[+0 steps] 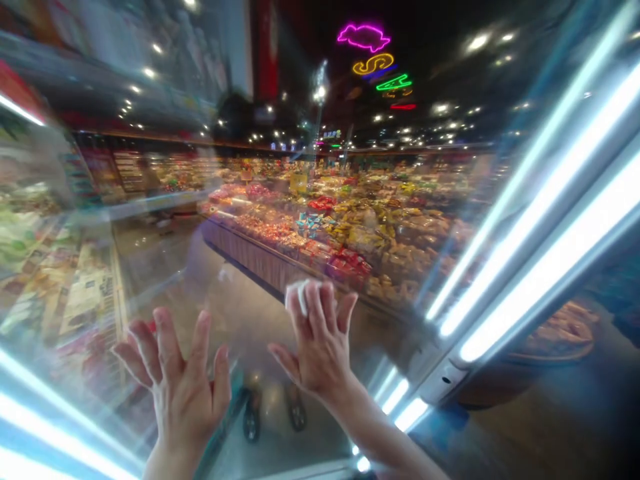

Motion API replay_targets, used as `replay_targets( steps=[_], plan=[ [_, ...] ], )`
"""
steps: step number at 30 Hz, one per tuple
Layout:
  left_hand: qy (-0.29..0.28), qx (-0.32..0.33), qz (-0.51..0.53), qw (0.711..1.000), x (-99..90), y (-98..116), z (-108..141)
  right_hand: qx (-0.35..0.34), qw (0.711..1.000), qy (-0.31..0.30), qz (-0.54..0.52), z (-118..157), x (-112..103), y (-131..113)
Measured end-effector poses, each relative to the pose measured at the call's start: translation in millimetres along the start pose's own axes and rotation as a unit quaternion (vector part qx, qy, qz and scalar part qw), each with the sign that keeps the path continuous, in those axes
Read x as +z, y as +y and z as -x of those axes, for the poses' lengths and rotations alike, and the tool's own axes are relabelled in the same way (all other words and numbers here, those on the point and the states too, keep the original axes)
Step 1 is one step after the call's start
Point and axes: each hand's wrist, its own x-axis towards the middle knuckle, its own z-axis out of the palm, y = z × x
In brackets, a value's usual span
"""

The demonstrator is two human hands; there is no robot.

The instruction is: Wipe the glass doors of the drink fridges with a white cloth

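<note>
My left hand (180,390) is at the lower left, its fingers spread and stretched upward. Nothing shows in its grasp. My right hand (323,343) reaches in from the lower right, a little farther forward, fingers extended and thumb held apart. A small white patch (303,298) shows at its fingertips; whether it is a thing or a glare I cannot tell. Both palms face away from me. A clear, glass-like surface with streaks and reflections (235,293) seems to lie in front of the hands; contact with it is hard to judge.
Beyond stands a long wood-sided display (250,257) heaped with wrapped, colourful goods. Bright light tubes (540,233) slant across the right, more (45,427) at lower left. Dark shoes (251,417) show below, on the floor or reflected. Neon signs (364,37) glow above.
</note>
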Motion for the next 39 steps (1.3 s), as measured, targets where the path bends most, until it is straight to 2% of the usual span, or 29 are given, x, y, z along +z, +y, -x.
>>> replay_targets(
  steps=[3, 7, 9, 12, 14, 17, 19, 20, 24, 26, 28, 29, 30, 34, 36, 39],
  plan=[
    [0.007, -0.014, 0.006, 1.0, -4.0, -9, 2, 0.004, 1.0, -0.03, 0.007, -23, -3, -3],
    [0.009, -0.021, -0.005, 1.0, -8.8, -19, 7, -0.146, 0.988, -0.041, -0.025, -8, 5, -14],
    [0.013, -0.027, -0.01, 1.0, -11.4, -25, 9, -0.187, 0.981, -0.04, -0.029, -9, 7, -18],
    [0.016, -0.032, -0.016, 0.999, -15.7, -35, 10, -0.14, 0.99, -0.014, -0.012, -36, 5, -23],
    [0.02, -0.037, -0.024, 0.999, -18.8, -42, 11, -0.147, 0.989, -0.005, -0.011, -52, 7, -29],
    [0.027, -0.065, -0.029, 0.997, -23.5, -51, 17, -0.289, 0.957, -0.023, -0.025, -55, 17, -44],
    [0.031, -0.087, -0.024, 0.995, -26.7, -58, 23, -0.349, 0.936, -0.034, -0.028, -55, 21, -52],
    [0.035, -0.094, -0.02, 0.995, -28.2, -62, 26, -0.348, 0.936, -0.035, -0.03, -59, 21, -55],
    [0.047, -0.103, -0.014, 0.993, -31.9, -79, 39, -0.26, 0.964, -0.031, -0.05, -89, 16, -70],
    [0.054, -0.102, -0.007, 0.993, -32.2, -86, 45, -0.3, 0.949, -0.071, -0.06, -97, 17, -81],
    [0.066, -0.095, 0.005, 0.993, -32.2, -90, 50, -0.386, 0.911, -0.126, -0.065, -102, 19, -94],
    [0.072, -0.091, 0.01, 0.993, -32.2, -91, 52, -0.41, 0.898, -0.144, -0.065, -106, 20, -99],
    [0.077, -0.089, 0.014, 0.993, -32.5, -92, 52, -0.408, 0.898, -0.152, -0.064, -111, 20, -105],
    [0.091, -0.089, 0.017, 0.992, -37.2, -93, 50, -0.301, 0.945, -0.117, -0.045, -133, 17, -122],
    [0.089, -0.086, 0.024, 0.992, -41.7, -94, 48, -0.339, 0.935, -0.107, -0.014, -127, 18, -125],
    [0.084, -0.069, 0.041, 0.993, -47.9, -94, 44, -0.451, 0.884, -0.118, 0.027, -106, 19, -117]
  ],
)
